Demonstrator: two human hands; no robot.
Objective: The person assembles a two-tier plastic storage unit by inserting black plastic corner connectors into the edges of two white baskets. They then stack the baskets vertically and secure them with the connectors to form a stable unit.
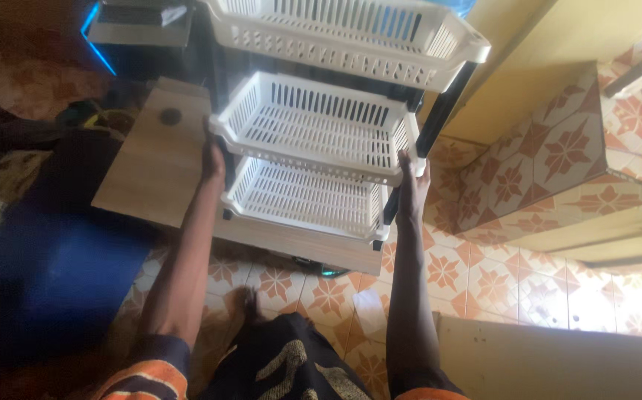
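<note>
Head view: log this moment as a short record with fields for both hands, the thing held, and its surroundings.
left hand: grips the left side of the rack at the middle basket
right hand: grips the right side post by the middle basket
rack: three white slotted baskets on dark posts, all look empty
under rack: wooden board
beside rack: loose wooden panel, on the left
floor: orange patterned tiles
</note>
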